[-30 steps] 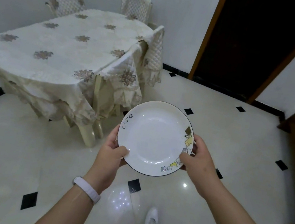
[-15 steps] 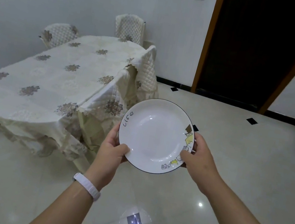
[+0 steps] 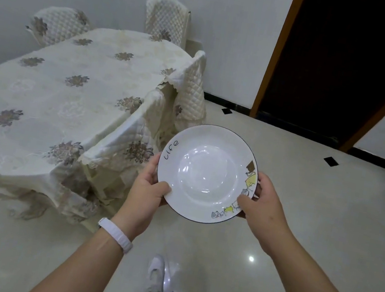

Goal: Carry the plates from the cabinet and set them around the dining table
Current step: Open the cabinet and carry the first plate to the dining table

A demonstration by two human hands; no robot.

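In the head view, the left hand [image 3: 150, 187] and the right hand [image 3: 263, 204] both grasp 1 round white ceramic plate with a thin dark rim [image 3: 207, 174]. Each thumb lies on the upper face of the rim and the fingers curl beneath it, the left at the rim's left side, the right at its right side by the small cartoon print. The plate is held level in the air over the glossy pale floor tiles [image 3: 312, 231], resting on nothing. A white wristband [image 3: 116, 234] sits on the left wrist, and 1 white shoe [image 3: 156, 270] shows below the arms.

The oval dining table under a cream embroidered cloth [image 3: 53, 95] lies ahead and to the left of the plate, so the left hand is the nearer of the 2. Its long axis runs from the near left of the frame away toward the white back wall. The table's right edge is the closest one, and a quilted cream chair cover [image 3: 123, 138] stands tucked against that edge, between the plate and the tabletop. Another covered chair [image 3: 194, 87] stands at the far right corner, and 2 more [image 3: 166, 23] [image 3: 58, 24] at the far side. No plate shows on the cloth.

The plate is judged to be mid-carry. Setting it down likely calls for a leftward reach over or beside the nearest chair back. A dark doorway with a wooden frame [image 3: 351, 58] stands to the right, well apart.
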